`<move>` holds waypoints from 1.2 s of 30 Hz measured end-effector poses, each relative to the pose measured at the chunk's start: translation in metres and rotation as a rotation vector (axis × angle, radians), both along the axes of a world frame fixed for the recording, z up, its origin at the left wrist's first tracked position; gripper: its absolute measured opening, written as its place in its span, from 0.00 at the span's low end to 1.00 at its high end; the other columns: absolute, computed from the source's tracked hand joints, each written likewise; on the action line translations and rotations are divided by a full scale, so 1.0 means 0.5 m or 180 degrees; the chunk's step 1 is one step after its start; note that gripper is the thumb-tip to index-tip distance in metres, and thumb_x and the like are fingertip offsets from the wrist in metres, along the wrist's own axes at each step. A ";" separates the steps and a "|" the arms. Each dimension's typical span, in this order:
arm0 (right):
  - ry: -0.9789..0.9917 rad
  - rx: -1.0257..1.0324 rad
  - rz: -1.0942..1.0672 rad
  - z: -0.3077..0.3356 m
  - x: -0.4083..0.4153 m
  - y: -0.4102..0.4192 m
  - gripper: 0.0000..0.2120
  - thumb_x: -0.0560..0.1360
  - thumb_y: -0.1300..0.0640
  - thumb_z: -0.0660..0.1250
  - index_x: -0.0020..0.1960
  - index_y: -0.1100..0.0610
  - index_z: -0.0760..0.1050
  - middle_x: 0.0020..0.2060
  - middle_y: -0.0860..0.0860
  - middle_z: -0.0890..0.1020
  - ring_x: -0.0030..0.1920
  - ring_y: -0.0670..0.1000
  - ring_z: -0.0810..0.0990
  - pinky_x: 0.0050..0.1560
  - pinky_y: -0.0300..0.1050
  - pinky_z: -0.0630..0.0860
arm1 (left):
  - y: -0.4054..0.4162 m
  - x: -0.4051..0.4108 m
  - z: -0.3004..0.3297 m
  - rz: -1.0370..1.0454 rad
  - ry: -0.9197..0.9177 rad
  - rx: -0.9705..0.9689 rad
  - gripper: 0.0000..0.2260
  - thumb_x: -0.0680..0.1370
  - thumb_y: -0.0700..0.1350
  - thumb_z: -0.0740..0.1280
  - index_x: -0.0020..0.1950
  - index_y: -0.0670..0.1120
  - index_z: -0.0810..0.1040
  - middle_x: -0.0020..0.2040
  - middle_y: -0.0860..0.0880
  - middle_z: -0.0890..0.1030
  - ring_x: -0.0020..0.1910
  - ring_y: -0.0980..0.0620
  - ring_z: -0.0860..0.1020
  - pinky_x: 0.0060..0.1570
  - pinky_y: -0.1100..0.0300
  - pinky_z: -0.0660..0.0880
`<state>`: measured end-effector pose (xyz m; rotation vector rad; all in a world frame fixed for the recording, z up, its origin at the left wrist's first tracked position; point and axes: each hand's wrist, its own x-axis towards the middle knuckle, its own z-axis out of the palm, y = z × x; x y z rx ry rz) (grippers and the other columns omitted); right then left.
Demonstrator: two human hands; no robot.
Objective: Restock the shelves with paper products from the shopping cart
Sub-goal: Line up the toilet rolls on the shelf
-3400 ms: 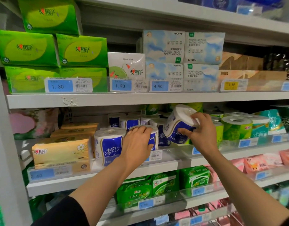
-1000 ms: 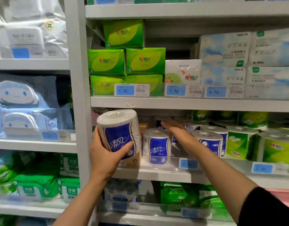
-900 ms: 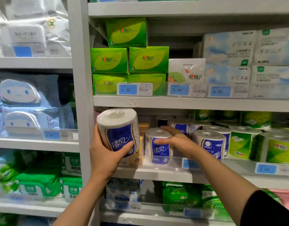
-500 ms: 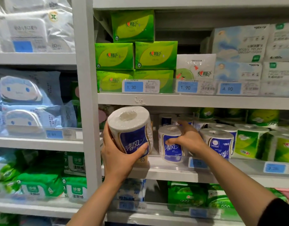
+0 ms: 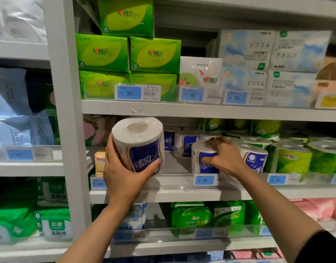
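My left hand [image 5: 123, 179] grips a white and blue toilet paper roll [image 5: 138, 143] from below, holding it tilted in front of the middle shelf [image 5: 163, 194]. My right hand [image 5: 223, 156] grips a second blue roll [image 5: 203, 160] standing at the shelf's front edge, fingers over its top and thumb on its front. More blue rolls [image 5: 184, 145] stand behind it. Between the two held rolls the shelf floor is bare.
Green rolls [image 5: 294, 160] fill the shelf to the right. A yellow tissue pack [image 5: 99, 160] sits at the left behind my left hand. Green tissue packs [image 5: 129, 54] stack on the shelf above. A white upright post [image 5: 68, 118] stands left of the bay.
My right hand has pulled the second blue roll to the right along the shelf front. My left hand has brought its roll rightward and closer to the shelf.
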<state>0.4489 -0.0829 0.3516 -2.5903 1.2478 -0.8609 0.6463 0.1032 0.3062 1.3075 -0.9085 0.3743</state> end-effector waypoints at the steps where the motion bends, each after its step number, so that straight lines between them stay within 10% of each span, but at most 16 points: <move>1: 0.0114 -0.0121 -0.0070 -0.004 0.005 0.006 0.31 0.68 0.41 0.70 0.69 0.52 0.73 0.67 0.54 0.72 0.65 0.56 0.70 0.68 0.52 0.67 | 0.001 0.002 0.000 -0.0018 0.0006 -0.0020 0.54 0.56 0.68 0.73 0.76 0.49 0.58 0.71 0.49 0.69 0.68 0.50 0.69 0.62 0.43 0.74; 4: 0.0272 -0.0816 -0.0211 -0.004 0.033 0.031 0.32 0.68 0.38 0.63 0.67 0.54 0.75 0.68 0.56 0.72 0.70 0.57 0.66 0.74 0.53 0.56 | 0.006 0.008 0.000 -0.0054 0.0032 -0.0145 0.54 0.56 0.67 0.74 0.76 0.49 0.59 0.71 0.50 0.69 0.69 0.50 0.69 0.63 0.43 0.74; 8: 0.0308 -0.1007 0.0108 0.009 0.114 0.068 0.26 0.73 0.48 0.66 0.67 0.58 0.72 0.66 0.55 0.73 0.68 0.57 0.66 0.67 0.48 0.65 | 0.011 0.027 -0.003 -0.0097 0.0083 -0.0218 0.54 0.57 0.64 0.75 0.77 0.54 0.55 0.73 0.52 0.67 0.70 0.51 0.67 0.65 0.43 0.72; 22: 0.1116 0.0323 -0.0467 0.015 0.311 -0.047 0.35 0.80 0.61 0.58 0.78 0.66 0.41 0.77 0.62 0.40 0.77 0.64 0.38 0.76 0.63 0.46 | 0.011 0.063 0.020 0.0073 -0.0044 0.0076 0.54 0.57 0.67 0.73 0.77 0.52 0.54 0.74 0.50 0.65 0.72 0.49 0.66 0.67 0.42 0.69; 36: 0.0953 0.0405 -0.1093 0.030 0.337 -0.141 0.34 0.78 0.51 0.64 0.77 0.58 0.52 0.75 0.64 0.55 0.75 0.67 0.52 0.73 0.66 0.53 | 0.003 0.076 -0.006 0.0088 0.0074 0.0026 0.57 0.54 0.68 0.70 0.78 0.50 0.53 0.74 0.48 0.64 0.65 0.65 0.59 0.68 0.58 0.56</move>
